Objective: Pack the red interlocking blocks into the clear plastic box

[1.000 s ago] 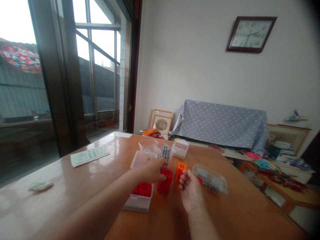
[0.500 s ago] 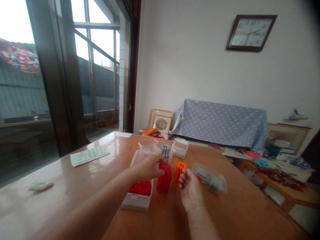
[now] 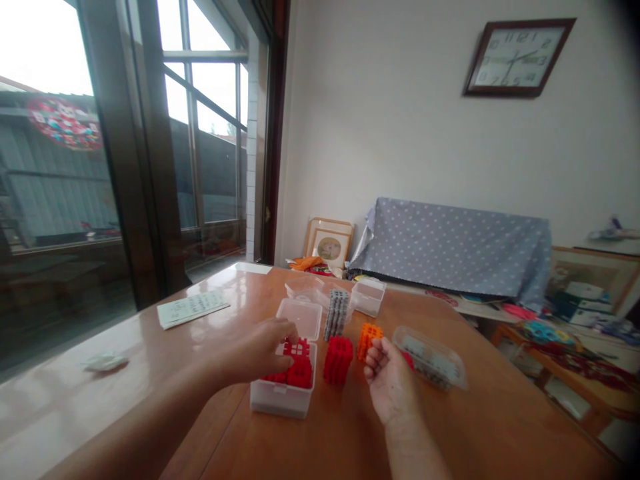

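My left hand (image 3: 267, 350) is over a clear plastic box (image 3: 283, 403) filled with red building blocks (image 3: 299, 375). Its thumb and fingers pinch a flat, notched red block (image 3: 300, 347) at the top of the pile. Just right of the box stands a stack of red blocks (image 3: 339, 360), untouched. My right hand (image 3: 390, 380) is closed in a loose fist near the orange block stack (image 3: 370, 340); what its fingers hold is hidden. A bit of red (image 3: 408, 360) shows behind that hand, and I cannot tell whether it is held.
A tall grey block stack (image 3: 337, 315) stands behind the red one. A clear tray (image 3: 455, 373) of grey pieces lies at the right, and a small clear box (image 3: 369, 297) at the back. Paper (image 3: 193, 309) and a crumpled wrapper (image 3: 105, 361) lie on the left.
My left hand has moved from the red stack leftward to the box of red blocks. The right hand stays near the orange stack. The view has shifted slightly.
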`<state>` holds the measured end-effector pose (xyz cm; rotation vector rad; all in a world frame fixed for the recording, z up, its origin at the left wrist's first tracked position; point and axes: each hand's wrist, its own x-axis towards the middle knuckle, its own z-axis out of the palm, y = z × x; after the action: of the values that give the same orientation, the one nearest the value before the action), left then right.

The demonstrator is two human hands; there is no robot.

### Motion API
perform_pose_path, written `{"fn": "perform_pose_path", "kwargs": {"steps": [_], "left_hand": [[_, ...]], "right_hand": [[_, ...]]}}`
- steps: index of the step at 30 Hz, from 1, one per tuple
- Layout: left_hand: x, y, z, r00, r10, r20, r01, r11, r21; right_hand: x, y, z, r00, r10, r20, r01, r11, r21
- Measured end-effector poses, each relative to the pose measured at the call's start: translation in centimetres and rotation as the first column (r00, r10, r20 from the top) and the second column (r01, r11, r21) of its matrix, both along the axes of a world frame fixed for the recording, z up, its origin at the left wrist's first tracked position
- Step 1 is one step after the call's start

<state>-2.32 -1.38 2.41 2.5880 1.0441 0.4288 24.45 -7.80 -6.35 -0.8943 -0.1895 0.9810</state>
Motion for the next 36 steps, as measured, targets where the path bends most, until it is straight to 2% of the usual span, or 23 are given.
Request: {"fn": "perform_pose_path", "kwargs": {"steps": [6,14,23,33,36], "left_hand": [[0.4,-0.1,-0.8,0.99,-0.012,-0.142,0.013,1.0,0.006],[1.4,0.5,-1.6,0.975,0.005,-0.223,-0.023,0.997,-0.08],[1.7,0.6,-1.7,0.978,0.03,-0.206,-0.055,0.992,-0.113],[1.3,0.5,-2.0,0.985,0.055,-0.163,-0.082,0.984,-0.16],[1.1,0.6,-1.9,0.991,0.033,-0.132,-0.05,0.991,-0.128]], "right_hand": [[0.0,0.0,0.0,1.0,-0.002,0.0,0.002,1.0,-0.005],[0.1,0.1,0.0,0.999,0.006,0.037,-0.005,1.0,-0.015],[0.1,0.0,0.0,1.0,0.012,0.023,-0.012,1.0,-0.014],[0.2,0.2,-0.3,0.996,0.02,0.088,-0.019,1.0,-0.015],[0.3,0.2,-0.4,0.995,0.018,0.093,-0.017,1.0,-0.015]]}}
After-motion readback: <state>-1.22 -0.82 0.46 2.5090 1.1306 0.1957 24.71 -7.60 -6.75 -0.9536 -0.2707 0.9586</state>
